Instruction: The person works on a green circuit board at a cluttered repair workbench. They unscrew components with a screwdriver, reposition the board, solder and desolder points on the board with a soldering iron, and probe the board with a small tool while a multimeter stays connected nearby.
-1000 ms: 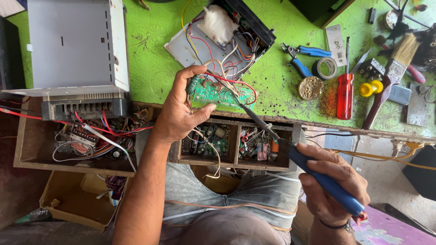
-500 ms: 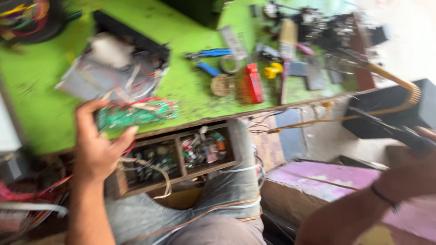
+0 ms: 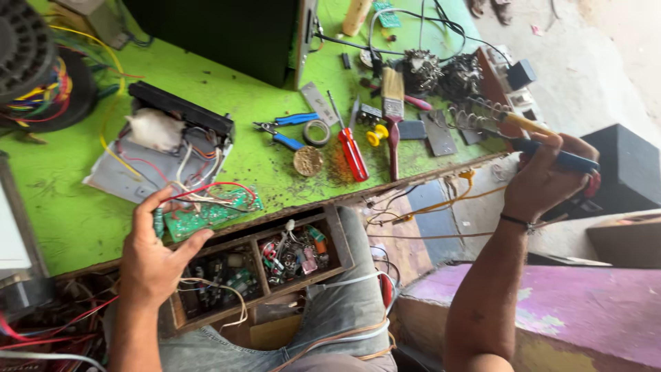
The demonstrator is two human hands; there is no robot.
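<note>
My left hand [image 3: 157, 256] grips the edge of a green circuit board [image 3: 210, 213] with red and white wires, lying at the front of the green workbench [image 3: 76, 213]. Far to the right, my right hand [image 3: 547, 178] is closed around a blue-handled soldering iron [image 3: 551, 157]. The iron's tip end sits in a coiled wire stand [image 3: 471, 116] at the bench's right edge.
An open wooden drawer [image 3: 261, 265] of small parts sits below the bench edge. On the bench lie blue pliers [image 3: 286, 131], a red screwdriver [image 3: 351, 148], a paintbrush [image 3: 393, 114], a tape roll [image 3: 316, 133] and an opened grey device [image 3: 162, 155]. A black box [image 3: 630, 172] stands at right.
My right hand has swung the soldering iron away from the circuit board to the coiled stand at the bench's right end. My view turned right. The left hand kept its hold on the board.
</note>
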